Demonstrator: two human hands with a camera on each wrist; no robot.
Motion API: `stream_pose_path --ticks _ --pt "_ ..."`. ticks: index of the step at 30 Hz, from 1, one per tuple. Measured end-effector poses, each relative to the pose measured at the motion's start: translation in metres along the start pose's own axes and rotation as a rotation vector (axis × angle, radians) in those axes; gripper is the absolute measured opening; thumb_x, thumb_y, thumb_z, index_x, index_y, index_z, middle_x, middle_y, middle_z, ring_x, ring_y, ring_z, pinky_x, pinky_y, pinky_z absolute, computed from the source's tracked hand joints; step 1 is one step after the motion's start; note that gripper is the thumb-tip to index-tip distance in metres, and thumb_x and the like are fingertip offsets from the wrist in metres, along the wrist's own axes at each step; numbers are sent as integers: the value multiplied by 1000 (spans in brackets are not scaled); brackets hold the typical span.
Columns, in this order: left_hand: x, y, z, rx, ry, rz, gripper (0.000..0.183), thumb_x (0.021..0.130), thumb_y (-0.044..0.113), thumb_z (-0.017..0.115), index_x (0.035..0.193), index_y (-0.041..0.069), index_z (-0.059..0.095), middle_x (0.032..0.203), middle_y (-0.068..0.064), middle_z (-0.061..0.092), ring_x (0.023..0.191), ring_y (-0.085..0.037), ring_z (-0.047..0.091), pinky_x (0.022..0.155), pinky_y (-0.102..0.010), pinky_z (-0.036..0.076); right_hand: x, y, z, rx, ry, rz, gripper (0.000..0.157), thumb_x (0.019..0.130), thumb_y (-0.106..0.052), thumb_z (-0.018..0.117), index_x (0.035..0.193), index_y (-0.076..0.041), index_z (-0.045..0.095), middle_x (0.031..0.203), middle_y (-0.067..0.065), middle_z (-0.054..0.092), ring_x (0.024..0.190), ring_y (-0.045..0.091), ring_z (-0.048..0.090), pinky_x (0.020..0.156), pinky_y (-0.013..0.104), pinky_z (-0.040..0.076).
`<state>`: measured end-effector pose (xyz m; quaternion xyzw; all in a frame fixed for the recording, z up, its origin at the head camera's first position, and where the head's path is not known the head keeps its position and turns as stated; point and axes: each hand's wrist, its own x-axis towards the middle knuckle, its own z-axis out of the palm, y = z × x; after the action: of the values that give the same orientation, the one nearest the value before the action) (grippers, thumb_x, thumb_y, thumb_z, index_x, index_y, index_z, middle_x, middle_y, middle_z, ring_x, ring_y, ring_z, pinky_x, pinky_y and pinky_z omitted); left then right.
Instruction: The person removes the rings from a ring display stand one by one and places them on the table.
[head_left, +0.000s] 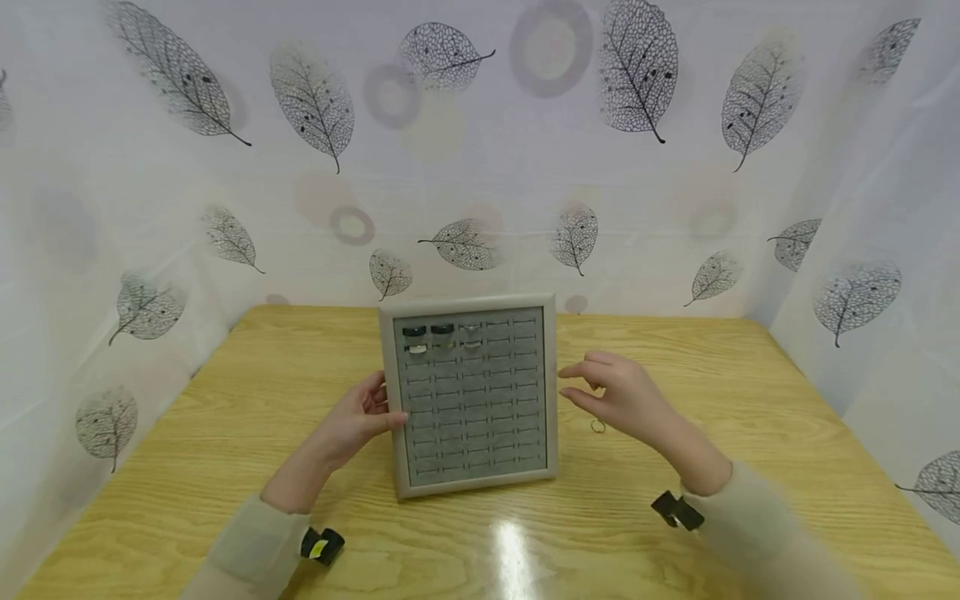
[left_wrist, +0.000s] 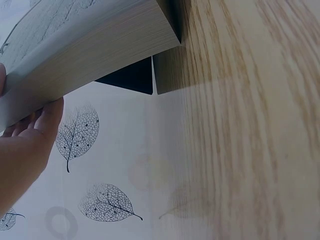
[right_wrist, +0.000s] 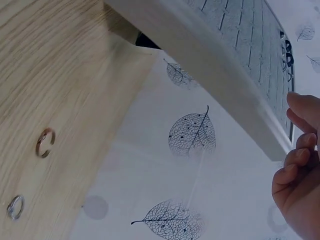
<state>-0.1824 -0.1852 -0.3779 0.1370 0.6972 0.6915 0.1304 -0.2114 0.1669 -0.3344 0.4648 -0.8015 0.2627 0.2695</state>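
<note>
- A leaf-printed curtain (head_left: pixel 480 179) is hanging behind the wood-grain table (head_left: pixel 300 358).
- The left hand (head_left: pixel 356 429) is gripping the standing ring display frame (head_left: pixel 465 423); slackening would be risking a topple.
- Rightward, a copper-coloured ring (right_wrist: pixel 38 145) is lying loose; the right hand (head_left: pixel 618 396), hovering half-open, apparently empty, is risking knocking it.

Left arm: a pale beige sleeve (head_left: pixel 206 585) is worn, wrapped near the wrist by a greyish band (head_left: pixel 258 540); a small black fitting (head_left: pixel 334 542) is marked with a yellow patch (head_left: pixel 318 549) | right arm: a matching sleeve (head_left: pixel 798 568) is worn, similarly banded; a black, angular attachment (head_left: pixel 687 513) is carried beside the cuff (head_left: pixel 738 504) | left hand (head_left: pixel 352 427), right hand (head_left: pixel 622 396): left bare.
</note>
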Motion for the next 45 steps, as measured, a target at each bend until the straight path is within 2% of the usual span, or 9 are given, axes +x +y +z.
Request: stream_pose_path --ticks 5,15,22,25,33,45 --pt "1 0 0 -2 -7 4 72 81 3 62 137 -4 17 126 -25 39 110 -27 45 87 -33 42 14 -6 8 26 60 -6 21 65 0 72 85 -5 68 60 -6 39 53 6 33 46 16 29" --pt "0 0 0 -21 -16 2 71 81 4 63 136 -4 18 124 -24 41 107 -24 48 86 -32 42 42 -17 21 79 147 -30 22 64 -1 75 85 -2 67 65 -2 49 55 9 43 46 25 39" --pt "0 0 0 -26 -23 9 72 81 3 62 136 -4 17 124 -25 40 107 -24 48 85 -32 43 60 -24 29 88 202 -49 21 66 -1 75 86 -1 67 63 0 43 54 12 36 48 21 32" --pt "-1 -1 0 -26 -24 12 72 81 3 62 137 -4 17 124 -25 40 107 -24 48 85 -32 43 67 -25 33 85 224 -68 21 66 -2 75 85 -2 67 64 1 45 55 11 36 49 21 33" --pt "-1 -2 -1 -22 -23 8 72 81 3 62 137 -3 16 125 -25 39 107 -24 48 85 -33 43 80 -23 45 34 224 -62 17 67 -5 75 83 -4 68 65 1 48 55 10 38 50 23 34" --pt "0 -2 -1 -18 -26 8 74 81 5 62 138 -3 15 126 -25 38 106 -21 48 84 -31 43 87 -21 60 -87 260 -38 15 69 -7 74 82 -4 68 66 1 48 57 11 41 50 21 36"
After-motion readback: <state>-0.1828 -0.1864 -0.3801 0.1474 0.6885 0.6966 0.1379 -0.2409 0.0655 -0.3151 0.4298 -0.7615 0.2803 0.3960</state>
